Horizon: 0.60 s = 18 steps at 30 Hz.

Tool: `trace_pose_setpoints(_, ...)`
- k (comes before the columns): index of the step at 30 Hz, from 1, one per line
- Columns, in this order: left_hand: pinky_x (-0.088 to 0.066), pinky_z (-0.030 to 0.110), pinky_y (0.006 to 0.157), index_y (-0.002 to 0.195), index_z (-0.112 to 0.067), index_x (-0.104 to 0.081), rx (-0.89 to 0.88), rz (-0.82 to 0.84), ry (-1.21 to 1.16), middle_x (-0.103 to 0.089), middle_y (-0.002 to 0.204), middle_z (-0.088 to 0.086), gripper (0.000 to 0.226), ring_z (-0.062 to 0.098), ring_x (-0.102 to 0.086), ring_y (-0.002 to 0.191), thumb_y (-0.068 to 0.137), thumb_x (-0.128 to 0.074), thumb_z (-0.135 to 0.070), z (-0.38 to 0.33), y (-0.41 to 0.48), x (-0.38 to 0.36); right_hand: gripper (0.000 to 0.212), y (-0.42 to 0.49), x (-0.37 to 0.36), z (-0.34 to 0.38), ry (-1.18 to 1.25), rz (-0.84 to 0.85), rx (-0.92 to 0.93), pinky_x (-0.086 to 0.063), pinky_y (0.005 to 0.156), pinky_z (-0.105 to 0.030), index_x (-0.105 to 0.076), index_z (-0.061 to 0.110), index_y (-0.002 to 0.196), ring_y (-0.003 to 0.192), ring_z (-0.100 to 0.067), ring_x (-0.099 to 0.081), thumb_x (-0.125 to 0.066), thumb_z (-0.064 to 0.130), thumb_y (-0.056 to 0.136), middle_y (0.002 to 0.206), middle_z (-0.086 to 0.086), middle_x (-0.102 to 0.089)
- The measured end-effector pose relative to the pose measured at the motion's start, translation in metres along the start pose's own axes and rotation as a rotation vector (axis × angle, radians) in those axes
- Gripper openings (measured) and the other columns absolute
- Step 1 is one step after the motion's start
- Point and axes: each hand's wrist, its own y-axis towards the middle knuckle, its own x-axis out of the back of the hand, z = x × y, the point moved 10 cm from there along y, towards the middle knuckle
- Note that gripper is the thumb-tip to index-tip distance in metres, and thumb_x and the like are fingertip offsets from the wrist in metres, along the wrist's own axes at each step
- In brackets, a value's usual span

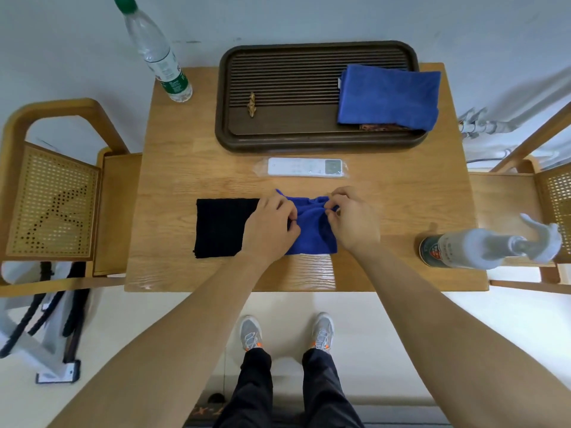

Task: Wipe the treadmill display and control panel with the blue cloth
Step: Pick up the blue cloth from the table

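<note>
Tray [318,143] holds 2nd blue cloth [389,97], figurine [252,104]

Head camera looks steeply down, seemingly close above the table [191,143].

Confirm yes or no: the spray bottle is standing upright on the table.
No, the spray bottle lies on its side at the table's right edge.

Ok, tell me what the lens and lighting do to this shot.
Head view: the wide angle bends the water bottle and spray bottle outward; glare sheens the table's near edge; the spray head is soft, while both hands, left hand and right hand, on the blue cloth stay sharp.
</note>
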Motion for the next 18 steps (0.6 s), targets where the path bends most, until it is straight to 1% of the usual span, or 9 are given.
trace_pose_setpoints(2,-0.047,0.026,0.074,0.083,-0.023,-0.056,-0.033,-0.008,-0.079,-0.059,0.089,-0.011,0.006,0.01,-0.052,0.088,0.084,-0.062,-0.022,-0.019,-0.015,0.016,0.004,-0.014,0.019,0.007,0.079,-0.047,0.042,-0.05,0.073,-0.031,-0.066,0.017,0.092,0.09,-0.018,-0.062,-0.063,0.016,0.09,0.113,0.006,-0.061)
trace_pose_setpoints(4,-0.048,0.028,0.069,0.083,-0.024,-0.056,0.037,-0.011,-0.2,-0.056,0.079,-0.013,0.007,0.007,-0.054,0.075,0.085,-0.062,-0.022,-0.027,-0.029,0.032,0.005,-0.028,0.041,0.014,0.204,-0.072,0.04,-0.047,0.082,-0.028,-0.063,0.019,0.09,0.1,-0.016,-0.059,-0.063,0.014,0.088,0.109,0.009,-0.06)
trace_pose_setpoints(6,-0.049,0.026,0.068,0.086,-0.026,-0.055,0.109,-0.012,-0.32,-0.058,0.08,-0.013,0.01,0.007,-0.057,0.075,0.086,-0.064,-0.02,-0.033,-0.041,0.045,0.011,-0.041,0.061,0.023,0.341,-0.065,0.012,-0.045,0.088,-0.029,-0.059,0.022,0.087,0.106,-0.014,-0.056,-0.061,0.011,0.087,0.111,0.011,-0.059)
trace_pose_setpoints(8,-0.049,0.022,0.071,0.095,-0.027,-0.056,0.187,0.01,-0.448,-0.062,0.087,-0.012,0.015,0.007,-0.06,0.08,0.088,-0.066,-0.019,-0.034,-0.051,0.054,0.014,-0.049,0.079,0.036,0.428,-0.049,-0.001,-0.047,0.088,-0.031,-0.055,0.026,0.087,0.106,-0.013,-0.057,-0.059,0.012,0.088,0.113,0.01,-0.062)
trace_pose_setpoints(10,-0.045,0.017,0.069,0.109,-0.028,-0.055,0.233,0.058,-0.51,-0.06,0.087,-0.013,0.022,0.005,-0.06,0.079,0.092,-0.066,-0.019,-0.037,-0.058,0.063,0.009,-0.054,0.097,0.052,0.443,-0.049,0.031,-0.05,0.081,-0.031,-0.054,0.026,0.092,0.097,-0.013,-0.059,-0.057,0.017,0.093,0.105,0.005,-0.065)
trace_pose_setpoints(11,-0.043,0.016,0.067,0.11,-0.028,-0.056,0.219,0.065,-0.503,-0.059,0.085,-0.013,0.02,0.004,-0.059,0.077,0.094,-0.064,-0.02,-0.041,-0.061,0.071,0.006,-0.055,0.106,0.061,0.428,-0.062,0.07,-0.05,0.077,-0.033,-0.053,0.024,0.094,0.091,-0.015,-0.059,-0.055,0.019,0.096,0.098,0.003,-0.065)
trace_pose_setpoints(13,-0.039,0.022,0.066,0.091,-0.026,-0.06,0.173,0.023,-0.49,-0.056,0.077,-0.01,0.009,0.007,-0.053,0.071,0.098,-0.057,-0.021,-0.048,-0.066,0.095,0.004,-0.057,0.125,0.082,0.414,-0.09,0.163,-0.049,0.068,-0.036,-0.05,0.024,0.095,0.079,-0.016,-0.058,-0.053,0.022,0.097,0.086,0.005,-0.06)
trace_pose_setpoints(15,-0.038,0.026,0.067,0.075,-0.02,-0.054,0.205,-0.044,-0.578,-0.052,0.072,-0.005,0.025,0.01,-0.048,0.068,0.1,-0.052,-0.021,-0.045,-0.071,0.119,0.006,-0.057,0.136,0.099,0.453,-0.079,0.211,-0.048,0.064,-0.035,-0.048,0.029,0.092,0.072,-0.014,-0.055,-0.052,0.027,0.095,0.079,0.008,-0.056)
trace_pose_setpoints(18,-0.048,0.028,0.071,0.077,-0.019,-0.052,0.282,-0.126,-0.899,-0.053,0.068,-0.009,0.028,0.007,-0.051,0.067,0.104,-0.045,-0.018,-0.037,-0.081,0.152,0.011,-0.054,0.137,0.119,0.518,0.03,0.201,-0.045,0.062,-0.034,-0.053,0.028,0.084,0.067,-0.015,-0.054,-0.058,0.03,0.093,0.071,0.0,-0.057)
